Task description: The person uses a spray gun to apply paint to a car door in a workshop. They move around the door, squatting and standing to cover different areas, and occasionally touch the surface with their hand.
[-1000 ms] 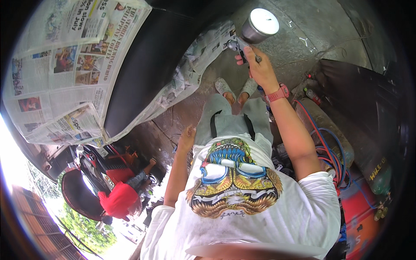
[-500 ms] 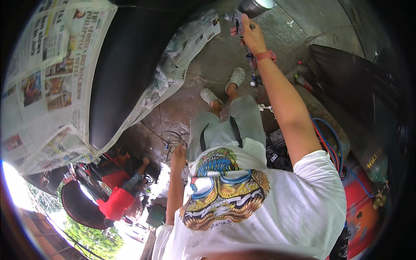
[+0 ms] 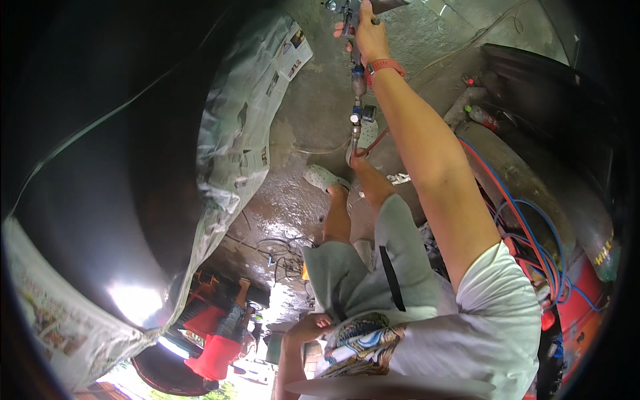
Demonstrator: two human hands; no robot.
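At the top of the head view, my right hand [image 3: 369, 39] is closed round a spray gun [image 3: 348, 28], with a cup [image 3: 389, 5] partly cut off by the frame edge. Below the grip hang a blue-and-grey inline fitting [image 3: 359, 79], a small gauge [image 3: 368, 113] and a reddish air hose [image 3: 380, 141]. Left of the gun curves a black vehicle panel [image 3: 133, 200], edged with newspaper masking [image 3: 233, 143]; the gun is apart from it. My left hand [image 3: 310, 328] hangs low beside my shorts, its fingers loosely curled with nothing visible in them.
Blue and red hoses [image 3: 517, 207] coil at my right, near a dark panel [image 3: 533, 87] and a plastic bottle [image 3: 481, 117]. Cables [image 3: 287, 257] lie on the wet-looking floor [image 3: 293, 193]. Another person in a red shirt [image 3: 220, 357] is at lower left.
My view has shifted toward the black panel, which fills more of the left. The spray gun in my right hand sits higher and slightly left. My feet and legs have changed stance.
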